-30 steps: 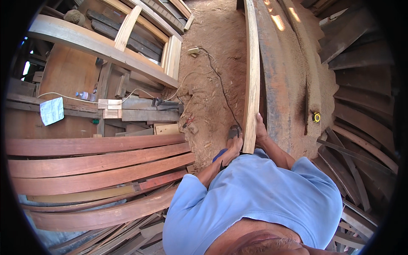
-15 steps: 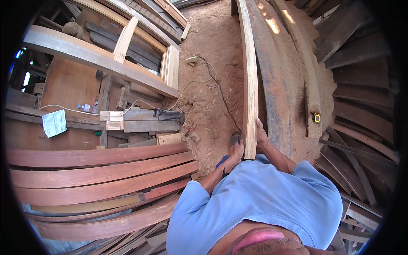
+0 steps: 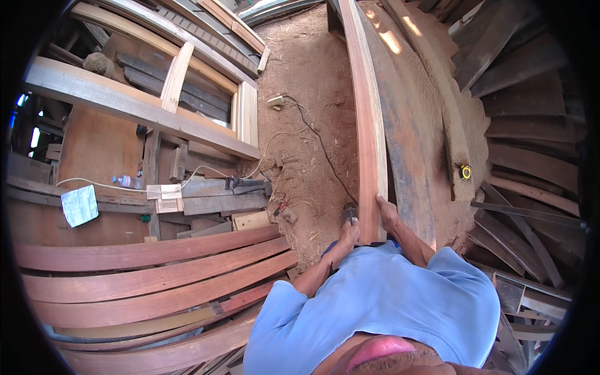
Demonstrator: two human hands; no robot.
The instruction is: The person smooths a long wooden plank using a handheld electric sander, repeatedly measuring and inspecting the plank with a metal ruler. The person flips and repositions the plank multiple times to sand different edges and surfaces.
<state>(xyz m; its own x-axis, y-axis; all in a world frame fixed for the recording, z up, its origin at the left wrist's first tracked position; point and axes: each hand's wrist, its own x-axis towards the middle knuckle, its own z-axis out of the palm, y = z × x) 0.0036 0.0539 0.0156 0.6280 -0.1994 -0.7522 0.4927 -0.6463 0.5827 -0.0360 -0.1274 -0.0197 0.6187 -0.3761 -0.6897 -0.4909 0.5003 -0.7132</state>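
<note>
A long wooden plank (image 3: 367, 125) runs away from my waist, its reddish face and pale right edge both showing. My right hand (image 3: 389, 215) grips the plank's right side near its close end, thumb up along the edge and the other fingers mostly hidden. On the plank's left, my left hand (image 3: 351, 232) is closed on a dark corded power tool (image 3: 349, 214); its exact kind is hard to make out. From the tool a black cord (image 3: 326, 154) trails across the ground to a pale socket block (image 3: 275, 102).
Reddish boards (image 3: 150, 275) lie side by side at left. Beyond them are a wooden frame (image 3: 131, 100), a handsaw (image 3: 244, 183), a plastic bottle (image 3: 127, 182) and a paper sheet (image 3: 79, 205). A weathered beam (image 3: 409, 156), a yellow tape measure (image 3: 465, 172) and dark planks (image 3: 531, 122) stand right.
The plank has been turned, so its reddish face now shows where mostly the pale edge faced up. Both hands stay near its close end, and the view has shifted slightly.
</note>
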